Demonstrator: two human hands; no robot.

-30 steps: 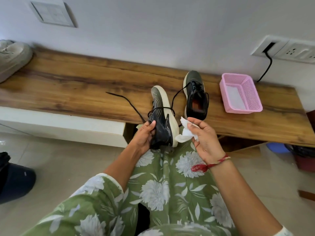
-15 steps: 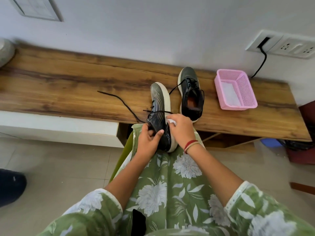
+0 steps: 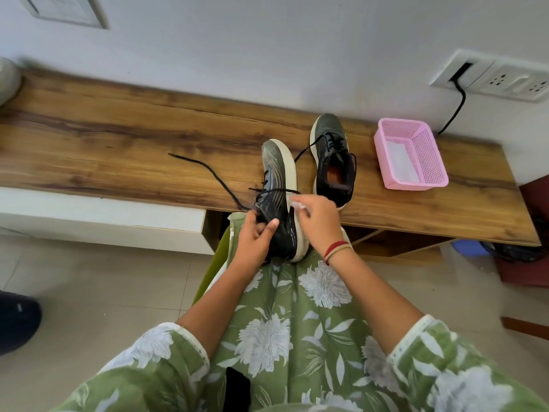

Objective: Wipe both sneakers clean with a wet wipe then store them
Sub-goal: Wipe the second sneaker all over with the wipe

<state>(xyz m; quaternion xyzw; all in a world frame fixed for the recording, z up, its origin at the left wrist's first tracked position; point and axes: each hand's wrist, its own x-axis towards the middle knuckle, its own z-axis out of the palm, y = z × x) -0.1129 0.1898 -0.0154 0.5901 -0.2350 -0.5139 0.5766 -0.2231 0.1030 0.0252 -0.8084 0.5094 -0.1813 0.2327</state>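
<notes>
Head view — left hand (image 3: 255,237) grips sneaker (image 3: 277,182), right hand (image 3: 320,223) presses wipe (image 3: 298,204).

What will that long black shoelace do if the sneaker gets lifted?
Probably dangle and swing: the shoelace lies in a loose curve on the wooden bench, so it looks floppy. Being thin, it likely weighs little. It may drag, trailing far from the held sneaker.
</notes>
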